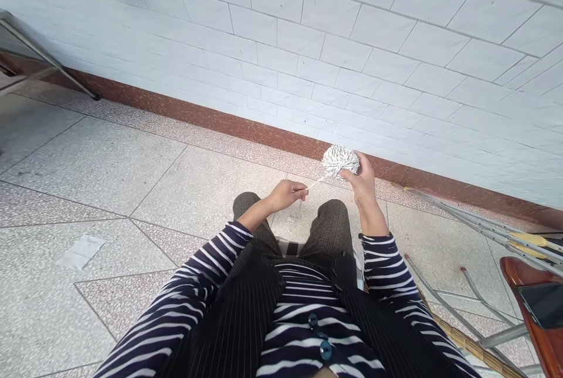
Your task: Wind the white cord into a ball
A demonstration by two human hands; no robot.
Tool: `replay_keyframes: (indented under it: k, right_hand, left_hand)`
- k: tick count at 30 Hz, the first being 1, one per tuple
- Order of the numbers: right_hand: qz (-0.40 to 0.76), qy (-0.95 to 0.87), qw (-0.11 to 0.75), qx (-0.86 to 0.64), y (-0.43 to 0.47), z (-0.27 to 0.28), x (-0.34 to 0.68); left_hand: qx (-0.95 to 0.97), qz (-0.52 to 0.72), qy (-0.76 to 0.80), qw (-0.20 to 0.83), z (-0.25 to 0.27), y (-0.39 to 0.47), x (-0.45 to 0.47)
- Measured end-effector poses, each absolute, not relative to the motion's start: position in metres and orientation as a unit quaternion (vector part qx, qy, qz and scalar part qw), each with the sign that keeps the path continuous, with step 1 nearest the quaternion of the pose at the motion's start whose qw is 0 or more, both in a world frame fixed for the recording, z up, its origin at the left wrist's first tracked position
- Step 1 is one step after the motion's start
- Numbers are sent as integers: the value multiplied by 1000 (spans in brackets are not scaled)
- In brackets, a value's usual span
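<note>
Head view: a seated person's lap and two bare hands, with a tiled wall (pixel 281 38) ahead and a speckled floor (pixel 171 190) below.
Ball of yarn (pixel 339 159): white with dark flecks, wound round, held up in front of the right knee, against the background of the reddish-brown baseboard (pixel 211 113).
Right hand (pixel 361 181): its grip is closed around the right side of the ball, thumb on the near face, other fingers behind and partly hidden.
Left hand (pixel 288 195): its grip is pinched on the yarn strand (pixel 316 181), thumb against the fingers, just left of the ball.
Strand: drawn straight between the left fingertips and the ball; a faint loose end seems to hang below the hand.
Clothing: striped sleeves (pixel 204 272), a dark pinstriped vest (pixel 246 319) and brownish trousers (pixel 332 228).
Right side: metal poles with a yellow piece (pixel 530 241) lean near the baseboard; below them, a dark flat object (pixel 543 303) lies on a reddish-brown wooden surface (pixel 512 269).
Left side: a pale sheet (pixel 83 251) lies on the floor; a metal-legged frame (pixel 53 58) stands by the wall.
</note>
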State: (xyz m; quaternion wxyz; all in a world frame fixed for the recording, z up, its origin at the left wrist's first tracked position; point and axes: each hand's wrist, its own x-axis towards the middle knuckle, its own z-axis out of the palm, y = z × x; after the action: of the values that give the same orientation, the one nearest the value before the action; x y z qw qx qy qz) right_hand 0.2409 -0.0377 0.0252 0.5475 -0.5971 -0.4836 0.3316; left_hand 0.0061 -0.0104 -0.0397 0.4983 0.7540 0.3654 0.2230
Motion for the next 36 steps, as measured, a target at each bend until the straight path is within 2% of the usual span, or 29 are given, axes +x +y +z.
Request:
replay_keyframes:
  k: [3, 6, 9, 12, 14, 16, 19, 22, 25, 28, 33, 36]
  right_hand:
    - [191, -532, 442, -696, -35, 24, 237]
    - [189, -549, 336, -741, -35, 15, 228]
    - [329, -558, 290, -704, -36, 4, 222]
    - [546, -507, 307, -592, -40, -6, 224]
    - [654, -447, 339, -508, -45, -12, 226]
    - [702, -401, 382, -447, -51, -16, 227]
    - [714, -372, 440, -398, -58, -17, 224]
    - [707, -379, 457, -385, -63, -16, 222]
    - [705, -373, 467, -381, -65, -17, 224]
    - [705, -365, 484, -368, -67, -15, 229]
    - [691, -352, 510, -370, -68, 1, 231]
    - [678, -354, 526, -372, -64, 16, 228]
  left_hand:
    - [817, 220, 336, 413, -15, -5, 6]
    - [893, 229, 308, 234, 8, 4, 11]
    - [936, 216, 259, 96, 24, 15, 13]
    - [955, 199, 213, 58, 28, 24, 10]
    - [948, 219, 217, 82, 25, 28, 7]
    - [924, 255, 247, 143, 17, 30, 5]
    - [850, 316, 307, 288, 3, 27, 7]
    - [762, 350, 339, 427, -7, 24, 13]
    - [727, 341, 320, 502, -8, 26, 15]
    - [742, 316, 303, 507, -7, 36, 8]
    - [780, 282, 357, 430, -15, 46, -6]
    - [767, 275, 371, 447, -28, 38, -2]
